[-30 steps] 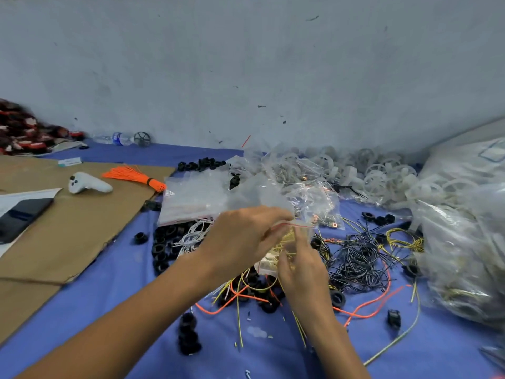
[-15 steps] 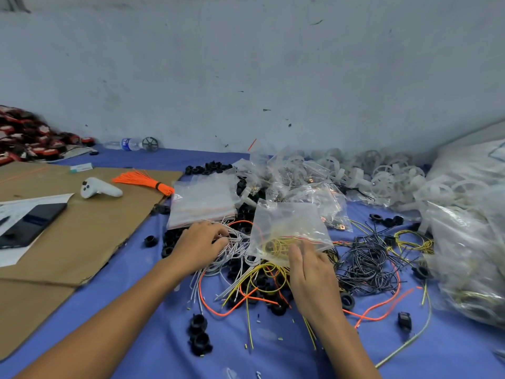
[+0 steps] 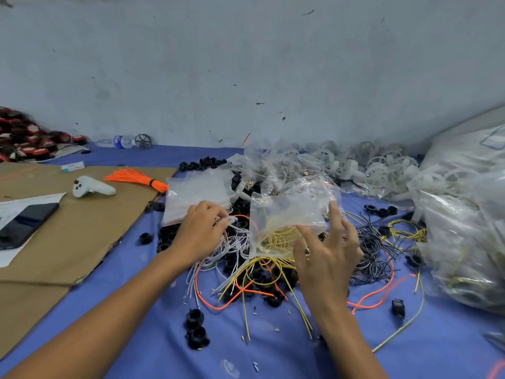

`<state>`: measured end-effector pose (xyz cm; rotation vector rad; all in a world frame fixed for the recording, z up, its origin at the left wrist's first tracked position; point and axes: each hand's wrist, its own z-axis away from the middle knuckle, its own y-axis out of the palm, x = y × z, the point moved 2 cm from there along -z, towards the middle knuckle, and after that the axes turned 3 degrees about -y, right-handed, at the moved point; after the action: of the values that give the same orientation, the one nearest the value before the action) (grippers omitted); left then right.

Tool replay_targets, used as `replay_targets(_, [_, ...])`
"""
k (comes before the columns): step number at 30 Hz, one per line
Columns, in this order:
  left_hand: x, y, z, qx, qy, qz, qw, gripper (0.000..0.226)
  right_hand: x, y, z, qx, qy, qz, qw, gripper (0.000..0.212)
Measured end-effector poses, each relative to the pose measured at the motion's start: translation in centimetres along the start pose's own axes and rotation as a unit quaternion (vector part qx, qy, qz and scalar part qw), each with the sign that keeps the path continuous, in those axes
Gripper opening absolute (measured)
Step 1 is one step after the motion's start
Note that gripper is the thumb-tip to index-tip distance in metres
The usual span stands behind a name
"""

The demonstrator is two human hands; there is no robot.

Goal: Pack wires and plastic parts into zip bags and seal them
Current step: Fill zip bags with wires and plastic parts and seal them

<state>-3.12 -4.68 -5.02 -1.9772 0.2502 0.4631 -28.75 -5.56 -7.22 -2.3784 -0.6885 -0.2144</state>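
Zip bag with a coil of yellow wires inside lies flat on the heap in the middle of the blue cloth, straight ahead of the person and between the two hands. Its long axis runs left to right. A red zip strip shows along the near right edge, so the mouth seems to face the person and is probably not yet sealed.

A cardboard sheet covers the cloth on the left, well apart from the work. Large filled bags wall off the right side, and a pile of white plastic rings lines the far edge, so the open room lies toward the person, on the near cloth. A stack of empty zip bags sits just beyond the left hand.

The right hand is the nearer one: its fingers are spread wide and straight, with the fingertips at the bag's near right corner; whether they press on it I cannot tell. The left hand sits just left of the bag, fingers curled round a bunch of grey-white wires that fan out toward the person.

Getting those wires in likely calls for lifting the mouth edge and feeding them from the left. Loose black plastic parts and a tangle of black wires crowd the bag on both sides and could snag.
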Motion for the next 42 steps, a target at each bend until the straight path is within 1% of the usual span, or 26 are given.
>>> replay_targets(1, [-0.3, -0.4, -0.1, 0.000, -0.009, 0.031, 0.999, 0.012, 0.1, 0.1, 0.1, 0.010, -0.013, 0.002, 1.000, 0.011])
replay_targets(3, [-0.8, -1.0, -0.4, 0.019, -0.055, 0.125, 0.990, 0.013, 0.3, 0.3, 0.1, 0.025, -0.026, -0.009, 0.999, 0.013])
replay_targets(6, [-1.4, -1.8, -1.1, 0.004, -0.113, 0.249, 0.962, 0.015, 0.5, 0.3, 0.1, 0.042, -0.032, -0.038, 0.998, 0.027])
replay_targets(8, [-1.7, -2.2, -1.6, -0.020, -0.145, 0.319, 0.937, 0.012, 0.7, 0.3, 0.2, 0.066, -0.036, -0.056, 0.996, 0.032])
replay_targets(11, [-2.0, -2.9, -2.4, -0.038, -0.196, 0.424, 0.883, 0.009, 0.9, 0.3, 0.5, 0.101, -0.037, -0.071, 0.992, 0.037])
replay_targets(13, [-2.2, -3.4, -2.8, -0.041, -0.218, 0.462, 0.859, 0.009, 0.9, 0.3, 0.5, 0.113, -0.031, -0.077, 0.990, 0.038])
replay_targets(15, [-2.8, -4.2, -2.8, -0.032, -0.218, 0.468, 0.856, 0.011, 0.8, 0.2, 0.4, 0.119, -0.025, -0.097, 0.988, 0.038])
replay_targets(17, [-3.7, -4.9, -2.2, 0.010, -0.208, 0.486, 0.849, 0.013, 0.8, 0.2, 0.3, 0.126, -0.027, -0.124, 0.984, 0.039])
replay_targets(19, [-4.9, -5.2, -0.8, 0.107, -0.187, 0.496, 0.841, 0.014, 1.0, 0.2, 0.3, 0.138, -0.029, -0.140, 0.980, 0.039])
replay_targets(22, [-7.3, -3.8, 2.1, 0.286, -0.164, 0.441, 0.834, 0.020, 1.4, 0.1, 0.5, 0.147, -0.039, -0.151, 0.977, 0.044])
replay_targets(24, [-9.1, -1.9, 3.5, 0.337, -0.197, 0.417, 0.821, 0.018, 1.5, 0.1, 0.5, 0.153, -0.042, -0.152, 0.976, 0.049])
replay_targets(25, [-9.8, -0.9, 3.8, 0.342, -0.235, 0.427, 0.804, 0.018, 1.5, 0.2, 0.5, 0.156, -0.040, -0.151, 0.975, 0.053])
replay_targets(27, [-10.7, 0.8, 3.3, 0.331, -0.318, 0.477, 0.750, 0.015, 1.5, 0.2, 0.4, 0.161, -0.038, -0.146, 0.975, 0.060])
replay_targets(28, [-11.1, 1.4, 2.7, 0.316, -0.347, 0.506, 0.723, 0.015, 1.6, 0.1, 0.4, 0.156, -0.040, -0.143, 0.977, 0.062])
replay_targets(30, [-11.6, 2.2, 1.1, 0.260, -0.387, 0.570, 0.677, 0.022, 2.0, -0.1, 0.4, 0.138, -0.049, -0.138, 0.979, 0.068])
replay_targets(32, [-12.8, 2.8, 0.3, 0.230, -0.398, 0.608, 0.647, 0.029, 2.5, 0.0, 0.4, 0.130, -0.055, -0.137, 0.981, 0.073])
replay_targets(33, [-13.5, 3.3, 0.2, 0.218, -0.394, 0.611, 0.652, 0.038, 2.6, 0.1, 0.5, 0.129, -0.056, -0.142, 0.980, 0.073])
replay_targets(34, [-14.2, 3.9, 0.3, 0.212, -0.394, 0.625, 0.640, 0.048, 2.8, 0.1, 0.5, 0.133, -0.053, -0.149, 0.978, 0.072])
replay_targets(35, [-14.9, 4.5, 0.4, 0.224, -0.389, 0.623, 0.640, 0.051, 2.6, 0.3, 0.5, 0.134, -0.051, -0.153, 0.978, 0.072])
replay_targets(36, [-15.5, 5.3, 0.4, 0.237, -0.374, 0.600, 0.667, 0.045, 2.5, 0.2, 0.5, 0.143, -0.037, -0.159, 0.976, 0.075])
replay_targets(37, [-15.7, 6.1, 0.0, 0.260, -0.336, 0.521, 0.740, 0.038, 2.2, 0.2, 0.4, 0.146, -0.025, -0.160, 0.976, 0.079])
replay_targets(38, [-15.5, 6.9, -0.4, 0.278, -0.287, 0.408, 0.821, 0.032, 1.9, 0.1, 0.2, 0.147, -0.014, -0.162, 0.976, 0.084])
replay_targets(39, [-15.3, 7.1, -1.1, 0.263, -0.254, 0.314, 0.876, 0.026, 1.8, 0.1, 0.2, 0.150, -0.006, -0.151, 0.977, 0.087])
replay_targets(40, [-15.1, 7.2, -1.7, 0.258, -0.185, 0.190, 0.929, 0.024, 1.8, 0.1, 0.2, 0.154, -0.006, -0.139, 0.978, 0.088])
replay_targets(41, [-14.7, 7.1, -2.0, 0.257, -0.175, 0.125, 0.942, 0.026, 1.7, 0.1, 0.3, 0.151, -0.013, -0.136, 0.979, 0.088])
replay_targets(42, [-14.4, 6.9, -2.3, 0.265, -0.172, 0.087, 0.945, 0.032, 1.8, 0.1, 0.2, 0.154, -0.020, -0.135, 0.979, 0.088])
